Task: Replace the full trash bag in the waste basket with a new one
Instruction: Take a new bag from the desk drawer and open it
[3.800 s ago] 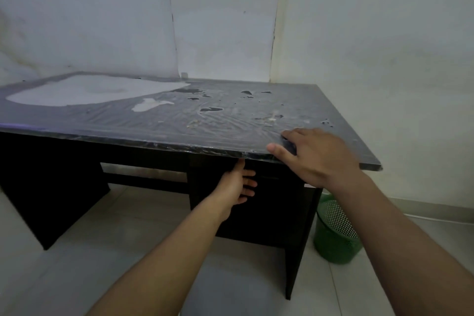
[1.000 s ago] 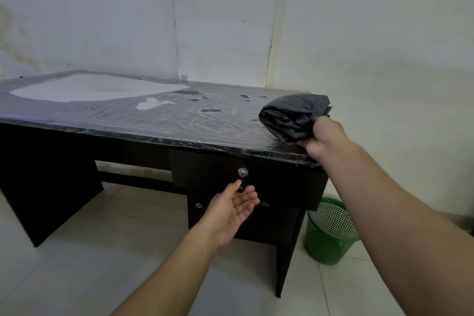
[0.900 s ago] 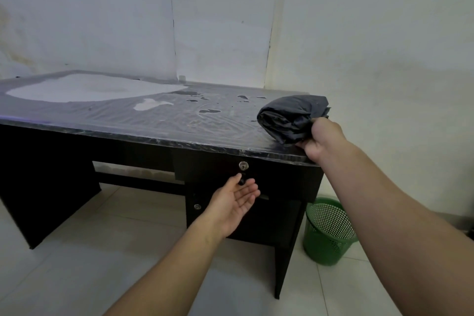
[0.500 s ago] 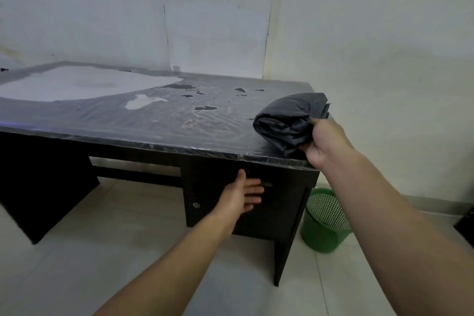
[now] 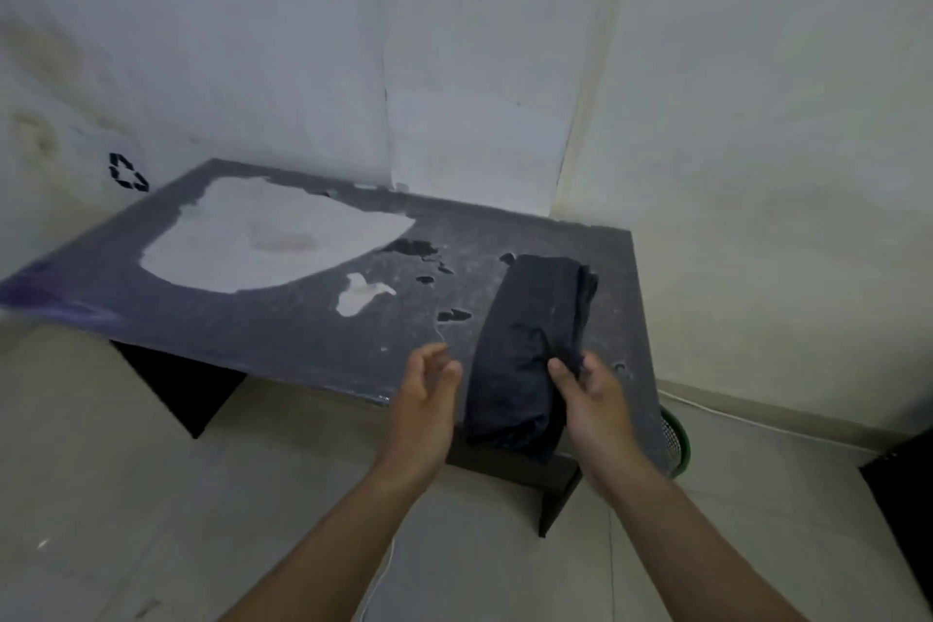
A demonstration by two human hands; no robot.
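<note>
Two hands work at the near right corner of the worktop [image 5: 282, 333], where a folded dark bag [image 5: 530, 349] lies lengthwise, its near end hanging slightly over the front edge. The right hand [image 5: 590, 394] pinches a fold of the bag's right side between thumb and fingers. The left hand [image 5: 426, 394] hangs just left of the bag with fingers curled apart, holding nothing and not touching it. The green basket [image 5: 676, 439] stands on the floor beyond the worktop's right end, only a sliver of its rim showing; whether a full bag sits in it cannot be told from here. The step in hand looks like unfolding the new bag. Next, the left hand would need to catch the opposite edge so both can pull the folds apart and find the mouth, before carrying it down to the basket.
</note>
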